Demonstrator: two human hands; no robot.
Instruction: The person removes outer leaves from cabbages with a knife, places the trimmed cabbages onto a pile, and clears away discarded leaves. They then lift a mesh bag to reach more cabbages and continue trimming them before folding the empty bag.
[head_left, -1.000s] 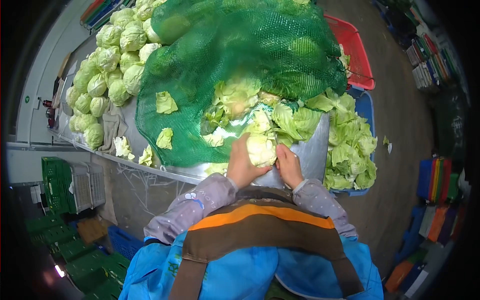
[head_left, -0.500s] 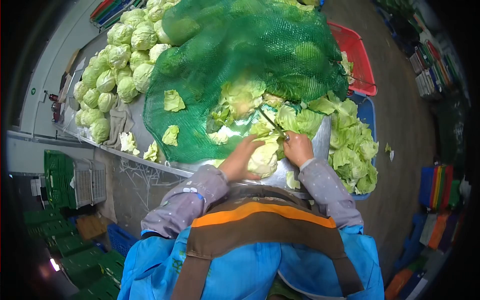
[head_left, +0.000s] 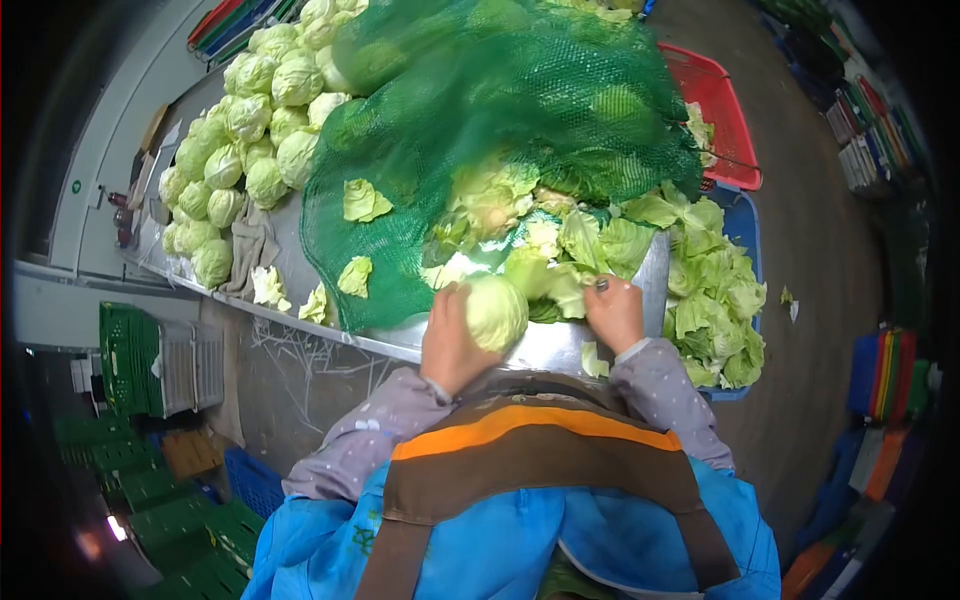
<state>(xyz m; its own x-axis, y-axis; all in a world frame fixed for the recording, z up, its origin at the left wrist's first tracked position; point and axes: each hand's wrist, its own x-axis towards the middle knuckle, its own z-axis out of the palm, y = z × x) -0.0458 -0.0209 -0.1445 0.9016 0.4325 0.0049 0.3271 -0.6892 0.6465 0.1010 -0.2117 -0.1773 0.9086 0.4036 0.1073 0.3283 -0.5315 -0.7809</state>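
My left hand [head_left: 449, 340] is wrapped round the left side of a pale green cabbage head [head_left: 496, 313] near the table's front edge. Just right of it, my right hand [head_left: 614, 313] is closed in a fist round a knife [head_left: 601, 285]; only a small dark end of it shows and the blade cannot be made out. A loose outer leaf [head_left: 562, 287] stretches between the cabbage and my right fist, partly blurred. Behind both hands, trimmed leaves [head_left: 622, 243] lie against the green net [head_left: 400, 240].
Whole cabbages [head_left: 265, 180] are piled at the left of the metal table [head_left: 655, 285], beside a grey cloth [head_left: 250, 255]. More lie under the net. A blue crate [head_left: 740, 215] full of leaves [head_left: 712, 310] and a red crate [head_left: 735, 110] stand at the right.
The cabbage has shifted left and turned in my left hand, its smooth side now showing. A leaf has come away towards my right hand. The knife blade, visible before, no longer shows.
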